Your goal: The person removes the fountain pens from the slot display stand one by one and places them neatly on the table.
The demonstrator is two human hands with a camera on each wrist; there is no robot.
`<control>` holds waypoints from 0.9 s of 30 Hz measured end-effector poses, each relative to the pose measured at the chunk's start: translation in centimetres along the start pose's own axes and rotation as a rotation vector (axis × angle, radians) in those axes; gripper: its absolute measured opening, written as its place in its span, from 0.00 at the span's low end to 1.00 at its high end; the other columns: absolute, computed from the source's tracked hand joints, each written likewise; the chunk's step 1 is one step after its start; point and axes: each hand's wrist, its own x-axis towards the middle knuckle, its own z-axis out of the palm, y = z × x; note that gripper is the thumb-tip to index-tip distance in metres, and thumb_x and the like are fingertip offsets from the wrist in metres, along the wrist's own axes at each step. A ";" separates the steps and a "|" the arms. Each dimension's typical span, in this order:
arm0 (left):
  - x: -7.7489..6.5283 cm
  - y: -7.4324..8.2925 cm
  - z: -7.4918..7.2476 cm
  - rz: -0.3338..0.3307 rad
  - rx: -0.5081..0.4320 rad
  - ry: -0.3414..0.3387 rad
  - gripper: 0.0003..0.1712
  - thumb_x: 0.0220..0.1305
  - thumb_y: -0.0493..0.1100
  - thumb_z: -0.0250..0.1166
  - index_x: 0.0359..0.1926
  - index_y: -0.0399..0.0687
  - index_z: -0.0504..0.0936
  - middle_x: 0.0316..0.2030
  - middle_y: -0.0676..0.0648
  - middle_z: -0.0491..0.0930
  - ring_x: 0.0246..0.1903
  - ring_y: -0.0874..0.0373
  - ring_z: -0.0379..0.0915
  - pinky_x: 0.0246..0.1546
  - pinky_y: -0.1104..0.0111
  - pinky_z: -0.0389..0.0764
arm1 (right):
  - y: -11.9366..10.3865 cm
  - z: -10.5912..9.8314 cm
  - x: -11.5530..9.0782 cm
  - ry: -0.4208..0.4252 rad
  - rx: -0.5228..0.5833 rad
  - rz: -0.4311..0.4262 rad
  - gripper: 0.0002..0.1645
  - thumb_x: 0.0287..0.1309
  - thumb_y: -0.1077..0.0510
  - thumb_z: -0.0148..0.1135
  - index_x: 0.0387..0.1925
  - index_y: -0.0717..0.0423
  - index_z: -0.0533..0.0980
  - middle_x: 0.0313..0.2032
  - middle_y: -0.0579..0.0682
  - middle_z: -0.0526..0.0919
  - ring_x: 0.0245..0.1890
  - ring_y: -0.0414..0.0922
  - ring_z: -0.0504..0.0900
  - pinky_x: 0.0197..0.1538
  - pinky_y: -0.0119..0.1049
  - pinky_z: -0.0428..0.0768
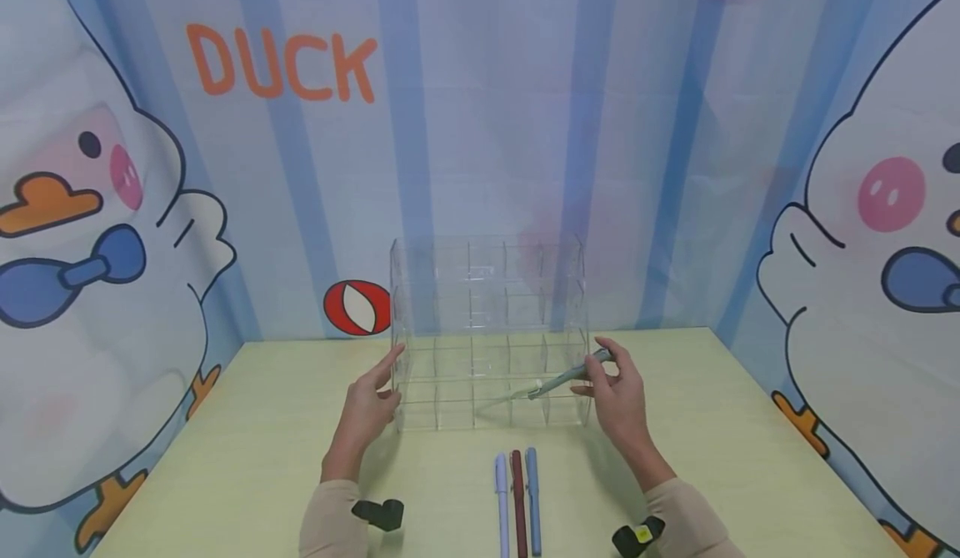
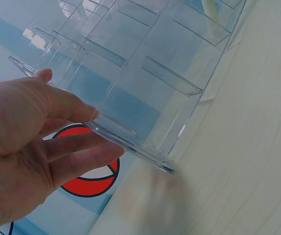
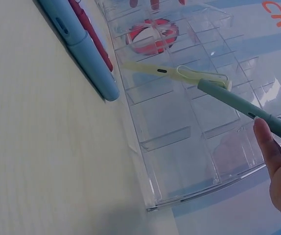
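Observation:
A clear acrylic rack (image 1: 491,345) with rows of compartments stands upright on the table. My left hand (image 1: 367,408) holds its left side panel, thumb and fingers around the panel's edge in the left wrist view. My right hand (image 1: 621,391) pinches a green pen (image 1: 570,377) near its rear end, in front of the rack's right side. The green pen slants down to the left. Its far end meets the clip end of a pale yellow pen (image 3: 179,73), which lies slanted at the rack's lower compartments; the right wrist view does not show whether the two are joined.
In front of the rack, a lavender pen (image 1: 502,500), a dark red pen (image 1: 518,500) and a blue pen (image 1: 533,500) lie side by side on the pale wooden table (image 1: 285,424). A duck-printed cloth (image 1: 495,124) hangs behind the rack.

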 end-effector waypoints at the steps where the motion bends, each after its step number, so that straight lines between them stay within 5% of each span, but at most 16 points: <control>1: 0.0 0.0 0.0 0.000 0.001 0.000 0.46 0.64 0.25 0.59 0.76 0.66 0.63 0.70 0.34 0.64 0.58 0.31 0.73 0.31 0.65 0.80 | 0.4 -0.1 0.2 0.003 0.012 -0.009 0.26 0.72 0.66 0.51 0.68 0.70 0.62 0.46 0.64 0.75 0.31 0.41 0.87 0.35 0.38 0.84; 11: -0.1 0.0 0.0 0.008 0.002 0.006 0.46 0.64 0.25 0.59 0.76 0.66 0.63 0.70 0.33 0.64 0.57 0.31 0.73 0.32 0.65 0.81 | 0.6 -0.3 0.7 0.104 0.090 -0.053 0.24 0.66 0.65 0.62 0.61 0.66 0.67 0.44 0.59 0.76 0.26 0.41 0.87 0.23 0.35 0.82; 20: -0.1 -0.2 0.1 0.018 0.003 0.012 0.45 0.64 0.25 0.59 0.76 0.64 0.64 0.69 0.32 0.64 0.57 0.31 0.73 0.31 0.64 0.81 | -0.7 -0.8 1.1 0.130 0.137 -0.067 0.20 0.61 0.68 0.66 0.55 0.68 0.76 0.45 0.64 0.80 0.26 0.43 0.88 0.23 0.36 0.82; 27: 0.1 -0.2 0.2 -0.001 0.018 0.012 0.46 0.63 0.25 0.60 0.76 0.66 0.63 0.70 0.32 0.63 0.58 0.30 0.72 0.34 0.64 0.82 | -1.2 -1.2 1.2 0.099 0.157 -0.067 0.23 0.58 0.71 0.67 0.56 0.68 0.76 0.44 0.52 0.84 0.27 0.43 0.88 0.26 0.38 0.83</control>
